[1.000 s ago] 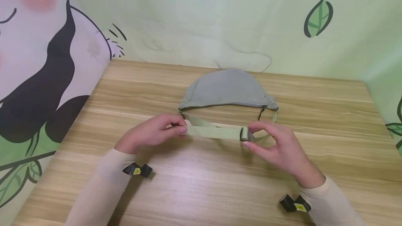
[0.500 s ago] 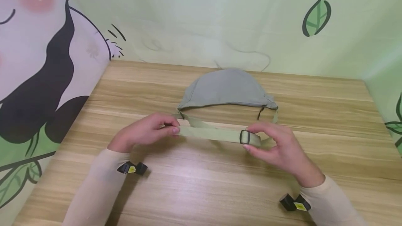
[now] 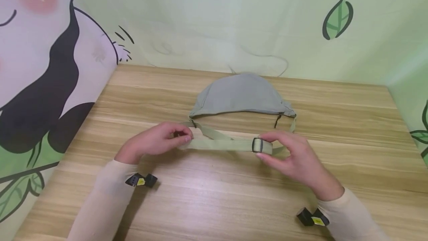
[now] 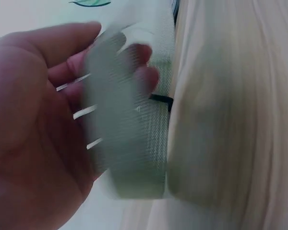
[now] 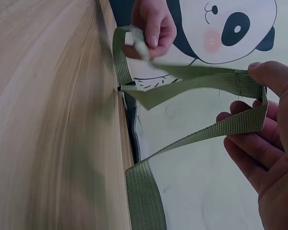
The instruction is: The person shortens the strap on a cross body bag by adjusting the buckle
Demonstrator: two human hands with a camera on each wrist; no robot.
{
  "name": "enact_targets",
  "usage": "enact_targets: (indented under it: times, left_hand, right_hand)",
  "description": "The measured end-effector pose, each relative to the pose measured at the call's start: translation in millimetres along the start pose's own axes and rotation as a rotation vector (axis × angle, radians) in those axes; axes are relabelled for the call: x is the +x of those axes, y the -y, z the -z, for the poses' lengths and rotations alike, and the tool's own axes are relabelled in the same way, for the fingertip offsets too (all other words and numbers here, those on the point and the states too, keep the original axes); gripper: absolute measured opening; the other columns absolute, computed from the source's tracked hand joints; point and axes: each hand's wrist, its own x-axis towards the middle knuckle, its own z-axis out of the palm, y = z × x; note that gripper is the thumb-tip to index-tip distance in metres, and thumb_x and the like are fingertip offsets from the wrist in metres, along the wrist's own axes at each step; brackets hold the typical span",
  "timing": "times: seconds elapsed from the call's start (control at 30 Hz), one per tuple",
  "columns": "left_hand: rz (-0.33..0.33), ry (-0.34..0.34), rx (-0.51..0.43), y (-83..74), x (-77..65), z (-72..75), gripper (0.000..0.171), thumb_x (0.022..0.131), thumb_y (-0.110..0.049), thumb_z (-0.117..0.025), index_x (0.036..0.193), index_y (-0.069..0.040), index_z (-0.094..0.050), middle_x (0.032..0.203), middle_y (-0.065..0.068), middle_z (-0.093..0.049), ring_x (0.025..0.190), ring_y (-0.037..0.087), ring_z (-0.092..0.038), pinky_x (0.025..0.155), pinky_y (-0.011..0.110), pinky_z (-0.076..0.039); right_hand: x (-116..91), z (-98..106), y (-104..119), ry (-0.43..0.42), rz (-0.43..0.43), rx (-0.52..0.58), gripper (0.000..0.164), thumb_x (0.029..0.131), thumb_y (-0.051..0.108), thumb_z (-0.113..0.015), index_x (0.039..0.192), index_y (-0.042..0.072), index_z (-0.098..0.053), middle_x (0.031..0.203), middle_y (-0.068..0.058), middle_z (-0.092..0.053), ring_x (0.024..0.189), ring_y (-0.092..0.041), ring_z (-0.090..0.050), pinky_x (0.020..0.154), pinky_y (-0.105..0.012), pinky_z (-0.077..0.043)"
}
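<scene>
A grey waist bag (image 3: 239, 94) lies on the wooden table, its curved side toward the back wall. Its pale green webbing strap (image 3: 220, 144) stretches between both hands. My right hand (image 3: 294, 157) pinches the dark slide buckle (image 3: 257, 145) on the strap between thumb and finger. In the right wrist view, strap lengths (image 5: 201, 86) run from that grip toward the other hand. My left hand (image 3: 158, 138) is at the strap's left end, fingers loosely bent, thumb apart from them. Blurred webbing (image 4: 120, 120) passes across those fingers in the left wrist view.
The wooden table (image 3: 214, 203) reaches back to a pale green wall cloth (image 3: 207, 18) with a printed panda (image 3: 43, 66) at the left and a leaf (image 3: 338, 18) at the right. A short dark zip pull (image 3: 276, 122) hangs from the bag.
The left hand has shifted left along the strap, and its thumb and fingers have loosened as the strap end dips. The right hand has turned the buckle, showing its face, and drawn slightly left.
</scene>
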Motion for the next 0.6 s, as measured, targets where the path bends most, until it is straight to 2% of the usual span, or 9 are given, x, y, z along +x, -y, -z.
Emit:
enact_targets:
  times: [0.07, 0.13, 0.27, 0.4, 0.5, 0.6]
  left_hand:
    - [-0.001, -0.036, 0.035, -4.0, 2.0, -0.8, 0.018, 0.097, -0.036, -0.054, 0.105, -0.023, -0.064, 0.091, -0.005, -0.063, 0.081, 0.010, -0.056, 0.072, 0.029, -0.049]
    - [-0.035, -0.066, 0.065, -9.9, 5.7, -2.7, 0.019, 0.097, -0.033, -0.055, 0.108, -0.020, -0.065, 0.096, -0.007, -0.064, 0.085, 0.009, -0.056, 0.074, 0.030, -0.050]
    - [-0.191, -0.086, 0.122, -28.6, 17.2, -11.8, 0.017, 0.095, -0.025, -0.059, 0.108, -0.015, -0.065, 0.100, -0.008, -0.065, 0.092, 0.005, -0.057, 0.080, 0.031, -0.050]
    - [-0.357, -0.113, 0.180, -50.1, 30.2, -25.7, 0.021, 0.092, -0.030, -0.063, 0.107, -0.015, -0.064, 0.101, -0.008, -0.065, 0.097, 0.003, -0.056, 0.087, 0.028, -0.048]
    - [-0.430, -0.159, 0.210, -63.7, 37.5, -35.6, 0.029, 0.089, -0.036, -0.066, 0.109, -0.015, -0.064, 0.103, -0.006, -0.064, 0.098, 0.004, -0.056, 0.089, 0.024, -0.046]
    - [-0.473, -0.195, 0.207, -73.4, 43.0, -44.4, 0.037, 0.087, -0.038, -0.069, 0.112, -0.012, -0.062, 0.107, -0.005, -0.064, 0.101, 0.005, -0.056, 0.092, 0.022, -0.044]
  right_hand:
    - [1, -1, 1, -0.003, 0.004, -0.008, 0.037, 0.074, 0.018, -0.080, 0.105, 0.003, -0.067, 0.096, -0.005, -0.071, 0.083, -0.015, -0.065, 0.081, -0.019, -0.051]
    - [2, -3, 2, -0.005, 0.007, -0.014, 0.037, 0.076, 0.021, -0.079, 0.106, 0.002, -0.066, 0.096, -0.006, -0.071, 0.083, -0.016, -0.065, 0.081, -0.019, -0.050]
    - [4, -6, 3, -0.005, 0.012, -0.009, 0.037, 0.078, 0.023, -0.078, 0.106, 0.002, -0.066, 0.097, -0.006, -0.071, 0.084, -0.017, -0.066, 0.083, -0.019, -0.050]
    - [7, -10, 6, -0.006, 0.001, 0.009, 0.038, 0.075, 0.018, -0.080, 0.107, 0.003, -0.066, 0.098, -0.005, -0.071, 0.085, -0.017, -0.066, 0.082, -0.019, -0.051]
    - [9, -13, 9, -0.002, -0.018, 0.023, 0.039, 0.073, 0.015, -0.081, 0.107, 0.003, -0.066, 0.099, -0.006, -0.071, 0.086, -0.016, -0.066, 0.083, -0.019, -0.050]
    - [11, -15, 10, -0.004, -0.019, 0.024, 0.039, 0.073, 0.015, -0.081, 0.108, 0.004, -0.066, 0.101, -0.006, -0.071, 0.088, -0.018, -0.066, 0.085, -0.020, -0.049]
